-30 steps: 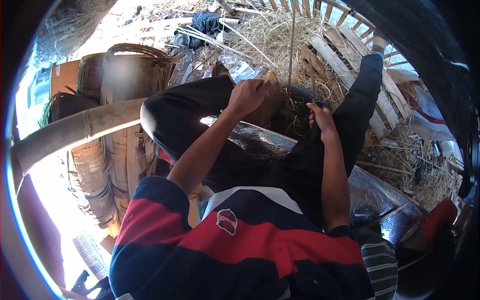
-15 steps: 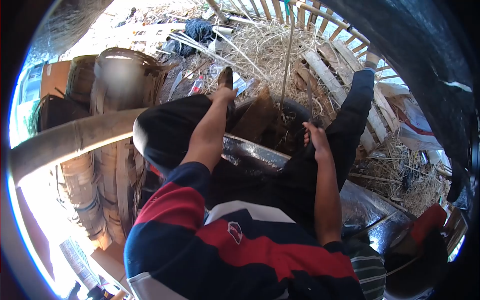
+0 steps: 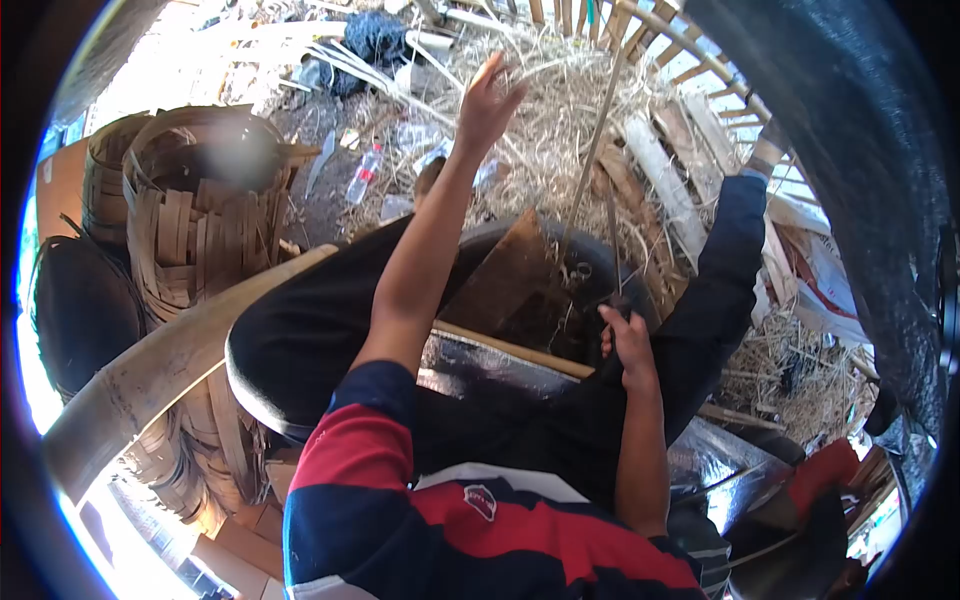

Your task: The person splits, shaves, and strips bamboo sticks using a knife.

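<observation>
My left hand (image 3: 488,108) is stretched out over the straw, fingers apart, with nothing seen in it. In front of my right thigh, my right hand (image 3: 628,345) is closed round the dark handle of a long thin blade (image 3: 613,235), which points up and away. Beyond my lap sits a dark round tub (image 3: 487,235) with a flat brown piece (image 3: 500,275) leaning in it. A long thin strip (image 3: 592,140) rises from the tub toward the fence. A light stick (image 3: 515,350) lies across the near side of the tub, along a shiny wrapped surface (image 3: 480,368).
Woven bamboo baskets (image 3: 200,225) stand at the left behind a thick bamboo pole (image 3: 170,360). A plastic bottle (image 3: 364,174) and a dark bundle (image 3: 375,38) lie on the ground. Bamboo slats (image 3: 665,190) and a fence (image 3: 690,45) are at the upper right.
My left hand first dropped from beside the tub toward my left foot, then reached up and forward with fingers spread. My right hand keeps its hold on the handle. The view has shifted.
</observation>
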{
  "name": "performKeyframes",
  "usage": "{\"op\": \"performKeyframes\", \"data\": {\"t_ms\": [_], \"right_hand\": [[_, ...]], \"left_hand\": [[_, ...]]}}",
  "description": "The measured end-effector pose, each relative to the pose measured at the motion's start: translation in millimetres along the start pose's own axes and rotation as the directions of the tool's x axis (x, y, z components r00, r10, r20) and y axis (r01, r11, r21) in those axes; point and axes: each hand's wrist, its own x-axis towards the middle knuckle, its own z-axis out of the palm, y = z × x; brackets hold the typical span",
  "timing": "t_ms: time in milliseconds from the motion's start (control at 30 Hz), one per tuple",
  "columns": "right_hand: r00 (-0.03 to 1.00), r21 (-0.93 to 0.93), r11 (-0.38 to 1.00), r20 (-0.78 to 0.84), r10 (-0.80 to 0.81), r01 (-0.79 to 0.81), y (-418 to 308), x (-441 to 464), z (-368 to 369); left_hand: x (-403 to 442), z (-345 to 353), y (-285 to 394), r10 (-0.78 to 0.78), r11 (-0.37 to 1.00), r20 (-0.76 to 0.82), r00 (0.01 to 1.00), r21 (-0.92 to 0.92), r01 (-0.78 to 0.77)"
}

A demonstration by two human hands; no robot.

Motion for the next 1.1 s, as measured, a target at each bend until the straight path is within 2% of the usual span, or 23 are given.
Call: {"op": "performKeyframes", "data": {"t_ms": [33, 67, 100, 133, 167, 200, 233, 267, 300, 333, 367, 433, 500, 533, 600, 633, 700, 767, 800, 867, 933, 1033, 1100], "right_hand": [[1.000, -0.005, 1.000, 0.011, -0.014, 0.014, 3, 2, 2], [0.999, -0.007, 0.999, 0.022, -0.048, 0.048, 2, 5, 3], [0.999, -0.009, 0.999, 0.023, -0.047, 0.048, 2, 5, 4], [0.999, -0.021, 0.999, 0.024, -0.046, 0.047, 2, 5, 6], [0.999, -0.029, 0.999, 0.022, -0.046, 0.047, 2, 5, 7], [0.999, -0.021, 0.999, 0.021, -0.046, 0.046, 3, 6, 7], [0.998, -0.013, 0.998, 0.027, -0.054, 0.054, 5, 7, 7], [0.997, -0.004, 0.998, 0.034, -0.066, 0.066, 6, 8, 6], [0.997, -0.003, 0.998, 0.037, -0.067, 0.067, 6, 7, 5], [0.996, -0.011, 0.997, 0.025, -0.081, 0.081, 6, 7, 5], [0.995, -0.019, 0.995, 0.014, -0.095, 0.095, 6, 7, 6], [0.994, -0.013, 0.995, 0.035, -0.102, 0.102, 7, 6, 4], [0.992, -0.008, 0.993, 0.047, -0.115, 0.115, 6, 3, 4], [0.989, -0.013, 0.990, 0.047, -0.137, 0.138, 5, 1, 5], [0.983, -0.019, 0.984, 0.051, -0.179, 0.180, 4, -2, 6], [0.981, -0.008, 0.982, 0.052, -0.186, 0.187, 5, -3, 6], [0.978, -0.027, 0.979, 0.064, -0.200, 0.202, 9, -1, 4], [0.971, -0.012, 0.974, 0.075, -0.226, 0.228, 17, 5, 0], [0.974, -0.012, 0.977, 0.076, -0.213, 0.214, 18, 6, -1], [0.978, 0.006, 0.979, 0.056, -0.202, 0.202, 26, 4, -12], [0.979, 0.046, 0.980, 0.059, -0.196, 0.194, 30, 3, -19], [0.974, 0.066, 0.973, 0.034, -0.224, 0.221, 29, 1, -22], [0.969, 0.075, 0.967, 0.027, -0.244, 0.242, 29, 1, -23]], "left_hand": [[11, 7, 26, 0.108, 0.991, -0.051, 0.993, -0.071, -0.112], [19, 6, 27, 0.106, 0.991, -0.046, 0.993, -0.074, -0.110], [26, 4, 27, 0.034, 0.981, -0.009, 0.999, 0.193, -0.031], [33, 1, 26, -0.040, 0.893, 0.011, 0.999, 0.449, 0.031], [32, -9, 15, -0.006, 0.843, 0.016, 1.000, 0.537, -0.003], [25, -21, 5, -0.076, 0.791, -0.013, 0.997, 0.608, 0.069], [8, -35, 1, -0.168, 0.792, -0.092, 0.982, 0.581, 0.190], [-7, -45, -47, -0.055, 0.768, -0.208, 0.977, 0.616, 0.175], [-39, -53, -65, -0.059, 0.714, -0.305, 0.950, 0.652, 0.254], [-77, -59, -98, -0.220, 0.688, -0.310, 0.925, 0.623, 0.373], [-119, -67, -147, -0.326, 0.731, -0.192, 0.926, 0.570, 0.375], [-154, -57, -61, -0.587, 0.496, -0.191, 0.787, 0.683, 0.536], [-162, -68, -74, -0.619, 0.477, -0.012, 0.785, 0.788, 0.388], [-170, -68, -72, -0.620, 0.474, -0.018, 0.784, 0.788, 0.393], [-177, -63, -61, -0.762, 0.224, 0.016, 0.647, 0.944, 0.241], [-184, -59, -71, -0.755, 0.221, 0.014, 0.656, 0.947, 0.234], [-200, -45, -97, -0.627, -0.123, 0.007, 0.779, 0.987, -0.107], [-214, -41, -55, -0.594, -0.190, 0.030, 0.804, 0.966, -0.176], [-217, -40, -43, -0.707, -0.245, 0.205, 0.677, 0.827, -0.506], [-230, -30, -25, -0.818, -0.250, 0.260, 0.514, 0.644, -0.723], [-243, -31, -29, -0.847, -0.182, 0.271, 0.457, 0.660, -0.729], [-252, -35, -39, -0.837, 0.049, 0.292, 0.462, 0.882, -0.468], [-228, -41, -48, -0.783, 0.394, 0.497, 0.375, 0.862, -0.320]]}}
